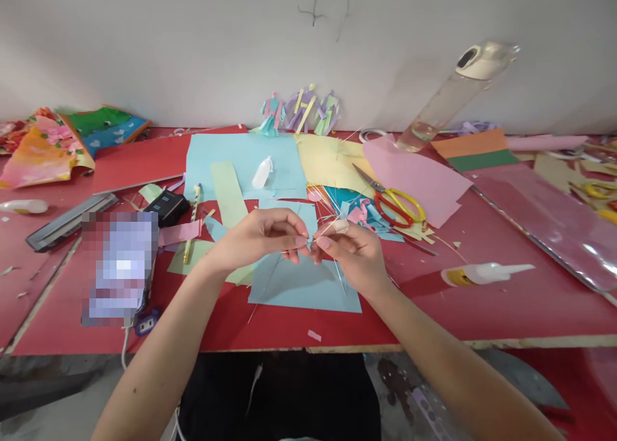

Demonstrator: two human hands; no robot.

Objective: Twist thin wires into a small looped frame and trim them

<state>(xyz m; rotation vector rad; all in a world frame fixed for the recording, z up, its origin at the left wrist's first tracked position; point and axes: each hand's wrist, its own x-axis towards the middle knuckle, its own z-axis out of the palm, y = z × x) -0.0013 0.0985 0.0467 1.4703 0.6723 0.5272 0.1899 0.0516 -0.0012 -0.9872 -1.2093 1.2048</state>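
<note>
Over a light-blue paper sheet (308, 296), my left hand (258, 238) and my right hand (357, 251) meet almost fingertip to fingertip. Thumb and forefinger of my right hand pinch a thin wire (339, 275), whose ends stick out above and below the fingers. My left hand is closed in a pinch too; what lies between its fingertips is too small to make out. Just beyond my right hand are scissors (402, 209) with red and yellow handles, and paper scraps (360, 213). A small white bottle (263, 173) lies on blue paper behind my left hand.
Three paper figures (273, 114) lean on the wall. A tall clear bottle (436, 110) stands tilted at back right, a glue bottle (475, 274) lies at right. Leftward are a phone (120, 267), a striped pencil (191, 225) and a grey box cutter-like tool (72, 222).
</note>
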